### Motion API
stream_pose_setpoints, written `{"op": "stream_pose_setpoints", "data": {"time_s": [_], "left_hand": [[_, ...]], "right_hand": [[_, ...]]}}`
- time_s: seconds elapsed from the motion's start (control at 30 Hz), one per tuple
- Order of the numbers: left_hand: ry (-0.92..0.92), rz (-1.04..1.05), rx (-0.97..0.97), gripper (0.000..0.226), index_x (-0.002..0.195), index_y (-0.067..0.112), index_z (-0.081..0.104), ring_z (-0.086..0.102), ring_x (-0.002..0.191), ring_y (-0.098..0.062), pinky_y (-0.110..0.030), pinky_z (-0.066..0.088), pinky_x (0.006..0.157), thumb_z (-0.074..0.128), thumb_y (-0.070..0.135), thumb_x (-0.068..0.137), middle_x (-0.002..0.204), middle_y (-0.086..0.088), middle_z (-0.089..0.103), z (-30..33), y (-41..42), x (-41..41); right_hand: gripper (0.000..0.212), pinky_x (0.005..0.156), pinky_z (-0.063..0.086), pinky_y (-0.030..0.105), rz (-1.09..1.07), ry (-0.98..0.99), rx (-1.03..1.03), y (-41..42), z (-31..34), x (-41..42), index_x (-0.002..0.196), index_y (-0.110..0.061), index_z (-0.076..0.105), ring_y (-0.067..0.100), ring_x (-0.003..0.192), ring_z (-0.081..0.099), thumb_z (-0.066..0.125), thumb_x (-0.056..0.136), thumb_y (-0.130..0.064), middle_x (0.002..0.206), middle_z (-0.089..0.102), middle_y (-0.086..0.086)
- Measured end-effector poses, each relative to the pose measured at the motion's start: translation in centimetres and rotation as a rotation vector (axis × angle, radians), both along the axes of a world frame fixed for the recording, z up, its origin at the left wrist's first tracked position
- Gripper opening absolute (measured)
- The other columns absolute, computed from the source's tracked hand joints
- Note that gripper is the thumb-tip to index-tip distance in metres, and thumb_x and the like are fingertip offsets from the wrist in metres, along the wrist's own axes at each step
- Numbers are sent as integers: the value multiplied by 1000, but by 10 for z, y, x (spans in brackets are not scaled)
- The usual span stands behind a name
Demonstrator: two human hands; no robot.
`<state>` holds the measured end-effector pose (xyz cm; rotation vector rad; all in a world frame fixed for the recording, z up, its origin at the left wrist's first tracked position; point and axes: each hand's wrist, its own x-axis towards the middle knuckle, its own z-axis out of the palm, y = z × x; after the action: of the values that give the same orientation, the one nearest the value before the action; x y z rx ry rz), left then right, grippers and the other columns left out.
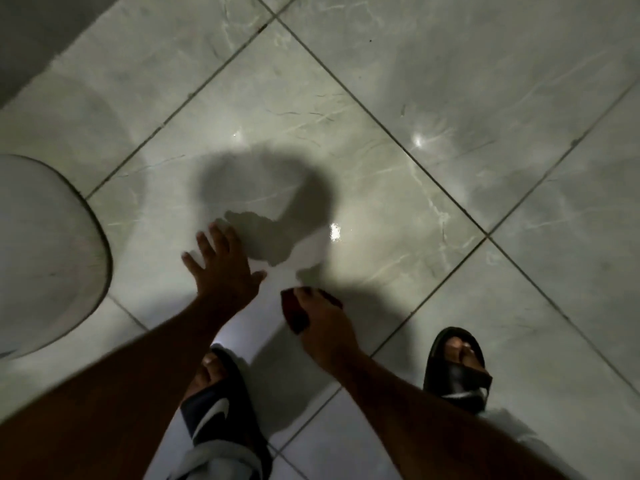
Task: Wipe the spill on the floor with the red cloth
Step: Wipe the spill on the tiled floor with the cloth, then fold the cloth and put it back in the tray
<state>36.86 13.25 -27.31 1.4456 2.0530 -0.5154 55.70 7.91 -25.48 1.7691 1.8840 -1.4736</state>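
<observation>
On the grey tiled floor [450, 81], just left of the spill [266, 237], the left hand [221, 268] lies flat with fingers spread. Nearer and right, the right hand [325, 327] grips the bunched red cloth [294, 310], pressed to the floor just near of the spill.

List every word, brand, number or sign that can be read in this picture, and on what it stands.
No text can be read.
The left sandal bears a white mark, too blurred to tell as a brand or letters.
The right sandal, red cloth and floor tiles show no writing.
</observation>
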Motion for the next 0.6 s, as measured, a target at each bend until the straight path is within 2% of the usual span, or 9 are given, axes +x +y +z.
{"op": "stream_pose_setpoints", "data": {"time_s": [0.07,0.13,0.2,0.27,0.33,0.4,0.47,0.53,0.6], "left_hand": [[-187,312,-26,72,144,6,28,25,142,-41,-58,20,115,43,54,92,155,-22,29,28,-6,1],[-513,675,8,48,115,10,60,56,116,-34,-44,42,101,44,50,94,129,-21,60,70,-7,1],[-883,949,-14,38,111,19,65,61,111,-25,-39,45,96,54,48,90,122,-12,66,124,-8,2],[-1133,934,-8,39,116,22,66,63,114,-23,-39,47,97,57,47,89,122,-7,69,172,-11,1],[-1252,969,86,43,120,14,65,66,112,-25,-40,51,96,59,41,88,118,-10,71,218,-11,-11],[-1304,1063,211,37,114,8,67,68,106,-30,-40,55,93,62,31,85,112,-14,73,256,-10,-28],[-1297,1128,327,21,104,9,69,70,99,-34,-38,59,85,60,18,88,104,-15,75,290,-12,-58],[-1297,1175,429,20,103,8,68,69,96,-35,-37,60,78,53,8,92,101,-18,73,316,-20,-96],[-1306,1183,505,28,116,3,63,66,97,-39,-45,59,76,46,6,94,107,-25,69,335,-31,-135]], "right_hand": [[62,112,37,44,-143,100,118,25,34,1,142,-11,42,33,131,46,64,85,-5,142,51,17],[60,106,43,44,-147,148,245,44,75,1,140,-9,46,34,123,54,63,84,1,136,56,18],[58,100,49,44,-104,166,314,58,123,-8,142,-12,43,35,115,60,59,88,-1,133,57,17],[60,94,54,42,-72,185,338,64,168,-23,147,-14,34,32,105,65,55,91,-4,124,63,17],[65,88,55,35,-60,205,361,68,213,-45,149,-11,25,30,98,68,56,92,-7,115,67,18],[65,88,54,33,-90,258,347,72,251,-69,147,-13,26,29,99,68,59,90,-10,117,67,14],[59,89,56,31,-98,345,284,77,284,-100,136,-18,33,24,105,66,65,87,-13,123,61,1],[54,82,56,19,-129,488,172,81,309,-134,120,-27,41,8,109,58,76,79,-21,125,48,-15],[40,73,56,20,-237,582,-44,90,328,-170,104,-32,55,6,110,55,78,72,-37,123,50,-10]]}}
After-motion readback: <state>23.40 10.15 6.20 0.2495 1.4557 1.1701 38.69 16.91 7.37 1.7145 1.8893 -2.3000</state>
